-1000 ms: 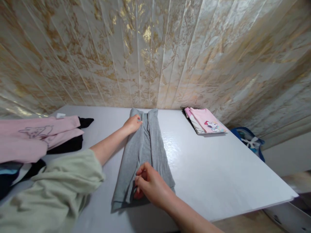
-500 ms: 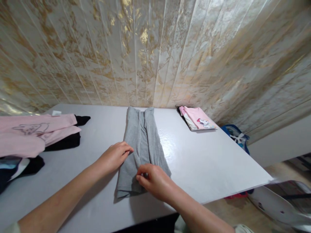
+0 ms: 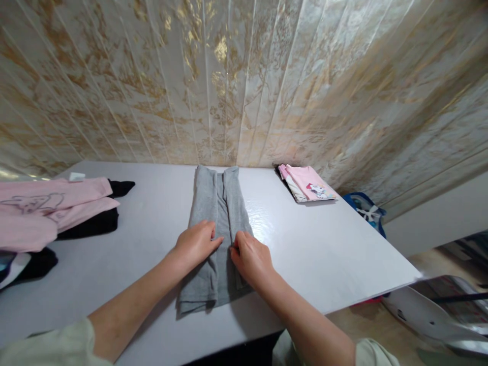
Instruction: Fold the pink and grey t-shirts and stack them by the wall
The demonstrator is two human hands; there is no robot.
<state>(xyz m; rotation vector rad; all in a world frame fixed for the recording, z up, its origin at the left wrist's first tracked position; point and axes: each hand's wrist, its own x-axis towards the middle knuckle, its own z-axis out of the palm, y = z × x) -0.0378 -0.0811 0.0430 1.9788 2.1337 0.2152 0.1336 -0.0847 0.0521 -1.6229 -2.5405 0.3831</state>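
A grey garment point(image 3: 214, 195), folded lengthwise into a narrow strip, lies on the white table point(image 3: 324, 254) and runs from the near edge towards the wall. My left hand point(image 3: 196, 245) lies flat on its near left part, fingers stretched out towards the middle fold. My right hand point(image 3: 249, 256) rests on the near right part, its fingers curled onto the cloth beside the middle fold. The two hands sit side by side, almost touching.
A folded pink garment with a cartoon print point(image 3: 307, 184) lies at the back right by the marbled wall. At the left lies a pile of pink clothes point(image 3: 49, 208) over black ones point(image 3: 91, 226). A blue bag point(image 3: 364, 209) sits beyond the table's right edge.
My left hand drew back from the garment's far end to its near part. My right hand shifted a little up and right, so both hands now lie together on the near half.
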